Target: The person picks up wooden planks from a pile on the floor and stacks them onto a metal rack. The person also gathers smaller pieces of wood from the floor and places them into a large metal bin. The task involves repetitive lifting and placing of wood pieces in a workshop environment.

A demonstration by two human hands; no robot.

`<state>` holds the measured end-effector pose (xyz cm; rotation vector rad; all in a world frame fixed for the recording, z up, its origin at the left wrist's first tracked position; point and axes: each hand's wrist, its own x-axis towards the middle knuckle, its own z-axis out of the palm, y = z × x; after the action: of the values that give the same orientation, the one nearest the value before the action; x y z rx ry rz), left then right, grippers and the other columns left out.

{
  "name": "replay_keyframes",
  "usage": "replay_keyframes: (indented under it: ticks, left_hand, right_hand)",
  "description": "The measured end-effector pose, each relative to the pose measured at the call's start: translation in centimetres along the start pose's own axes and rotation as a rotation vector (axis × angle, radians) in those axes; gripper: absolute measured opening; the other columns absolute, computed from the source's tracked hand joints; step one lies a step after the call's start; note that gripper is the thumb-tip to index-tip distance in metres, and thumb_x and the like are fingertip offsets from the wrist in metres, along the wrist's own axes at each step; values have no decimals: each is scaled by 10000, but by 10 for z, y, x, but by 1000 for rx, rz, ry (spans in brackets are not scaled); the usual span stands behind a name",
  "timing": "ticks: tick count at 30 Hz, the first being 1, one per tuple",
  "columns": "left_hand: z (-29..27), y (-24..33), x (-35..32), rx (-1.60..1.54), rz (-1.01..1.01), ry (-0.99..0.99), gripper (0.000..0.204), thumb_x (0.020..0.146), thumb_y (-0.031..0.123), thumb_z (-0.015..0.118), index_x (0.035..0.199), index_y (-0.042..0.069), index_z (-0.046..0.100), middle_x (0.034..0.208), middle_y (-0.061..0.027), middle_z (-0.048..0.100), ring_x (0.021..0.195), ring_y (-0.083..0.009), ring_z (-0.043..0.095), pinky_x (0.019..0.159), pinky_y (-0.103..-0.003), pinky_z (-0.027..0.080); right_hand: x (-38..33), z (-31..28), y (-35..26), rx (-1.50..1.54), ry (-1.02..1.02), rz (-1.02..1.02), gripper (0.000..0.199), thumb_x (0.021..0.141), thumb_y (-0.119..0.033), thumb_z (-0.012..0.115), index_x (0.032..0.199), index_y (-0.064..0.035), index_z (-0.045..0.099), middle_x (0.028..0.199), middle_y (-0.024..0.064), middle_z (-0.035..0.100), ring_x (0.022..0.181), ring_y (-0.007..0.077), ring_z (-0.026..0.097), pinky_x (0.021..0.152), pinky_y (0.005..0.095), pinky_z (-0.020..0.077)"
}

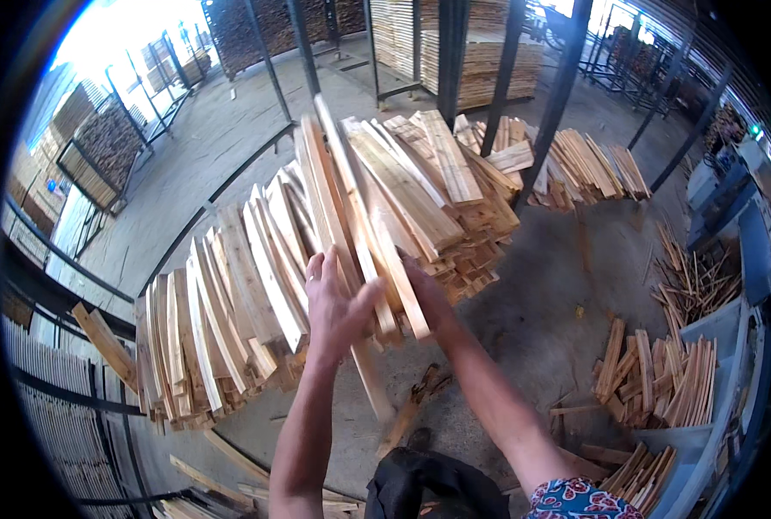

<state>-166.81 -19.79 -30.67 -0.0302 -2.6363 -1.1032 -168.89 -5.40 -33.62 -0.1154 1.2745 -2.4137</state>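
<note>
A long stack of pale wooden slats [251, 298] lies in front of me. Several slats stand out above it, slanting toward me, their near ends between my hands. Against their left side rests my left hand [335, 307], its fingers stretched out and its thumb apart, slightly blurred. On the other side my right hand [429, 298] grips a narrow wooden slat [401, 281]; its fingers are partly hidden behind the wood. Below my hands one slat [371, 381] hangs lower than the others, its near end blurred.
Another slat pile [589, 164] lies at the back right, beyond dark metal posts [558, 95]. At the right, a blue-grey metal frame [706, 424] holds short sticks [688, 381]. Broken wood [416, 398] lies on the concrete floor by my legs. Large lumber stacks [494, 73] stand farther back.
</note>
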Motion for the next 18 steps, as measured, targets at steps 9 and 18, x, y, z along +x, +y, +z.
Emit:
replay_keyframes:
  ticks: [9,18]
  left_hand:
    - [45,-97,-54,307,-337,-26,843,580,203,714,1261,56,240,1313,-219,148,1216,-347,173,988,-391,203]
    - [21,-158,-38,-240,-772,277,771,576,-77,499,1273,4,181,1085,-161,432,780,-174,497,553,-232,423]
  right_hand:
    - [-202,-142,188,-364,418,607,212,814,-288,496,900,-96,521,734,18,541,642,112,520,542,256,440]
    - [-419,-246,169,-16,1092,865,237,801,-215,476,999,-90,438,810,95,536,695,245,554,592,396,466]
